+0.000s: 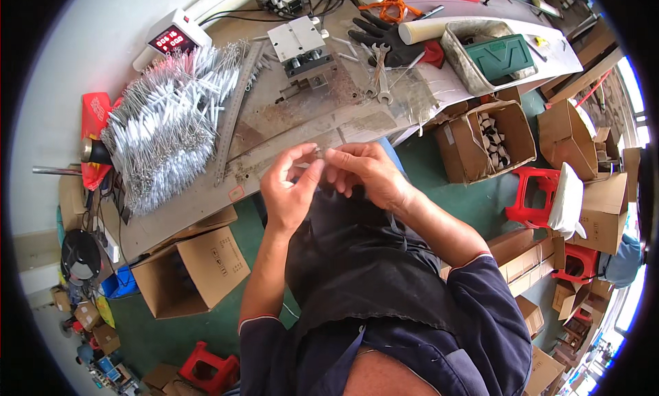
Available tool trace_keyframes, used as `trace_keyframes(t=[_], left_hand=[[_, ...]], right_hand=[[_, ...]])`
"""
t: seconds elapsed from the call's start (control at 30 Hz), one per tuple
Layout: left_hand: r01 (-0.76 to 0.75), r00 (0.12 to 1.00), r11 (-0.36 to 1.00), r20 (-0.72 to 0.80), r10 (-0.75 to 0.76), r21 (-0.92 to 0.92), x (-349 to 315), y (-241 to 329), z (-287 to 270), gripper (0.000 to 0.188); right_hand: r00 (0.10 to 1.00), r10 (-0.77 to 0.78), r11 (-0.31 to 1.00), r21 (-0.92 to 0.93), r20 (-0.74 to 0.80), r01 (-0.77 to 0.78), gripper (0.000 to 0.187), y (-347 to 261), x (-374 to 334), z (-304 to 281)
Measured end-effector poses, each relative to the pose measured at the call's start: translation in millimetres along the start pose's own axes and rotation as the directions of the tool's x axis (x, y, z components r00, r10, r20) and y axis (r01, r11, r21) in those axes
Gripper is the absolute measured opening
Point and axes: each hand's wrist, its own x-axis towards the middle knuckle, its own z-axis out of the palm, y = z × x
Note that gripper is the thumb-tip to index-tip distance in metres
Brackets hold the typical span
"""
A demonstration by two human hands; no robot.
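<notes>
My left hand (291, 190) and my right hand (371, 175) meet above my lap, just off the table's front edge. Thumb and fingertips of both are pinched around a small, pale item (318, 153), too small and covered to name. Beyond them on the table stands a metal fixture (300, 49) with a flat plate on top. To the left lies a big heap of thin white brushes with wire loop ends (171, 121). A long steel ruler (237, 114) runs alongside that heap.
Two wrenches (379, 73), a black glove (384, 39) and a grey bin holding a green case (498, 58) lie at the back right. A counter with a red display (175, 39) stands at back left. Cardboard boxes (195, 272) and red stools (534, 195) are on the floor.
</notes>
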Motion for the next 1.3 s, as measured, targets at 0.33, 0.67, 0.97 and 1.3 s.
trace_keyframes(t=[0.33, 0.67, 0.97, 1.3], left_hand=[[0.220, 0.966, 0.791, 0.011, -0.260, -0.570, -1, -15, -24, 0.027], [0.205, 0.963, 0.750, -0.007, -0.269, -0.629, -2, -5, -35, 0.027], [0.195, 0.966, 0.750, -0.011, -0.260, -0.632, -9, 0, -31, 0.026], [0.153, 0.962, 0.760, -0.083, -0.262, -0.632, -18, 0, -52, 0.027]], right_hand=[[0.779, -0.579, 0.770, -0.153, 0.241, 0.619, 0.063, -113, -109, 83], [0.318, -0.687, 0.564, 0.203, 0.653, 0.801, 0.051, -107, -123, 85], [0.392, -0.607, 0.676, 0.191, 0.691, 0.711, 0.043, -105, -168, 14], [0.517, -0.465, 0.762, 0.028, 0.719, 0.647, 0.035, -155, -345, -219]])
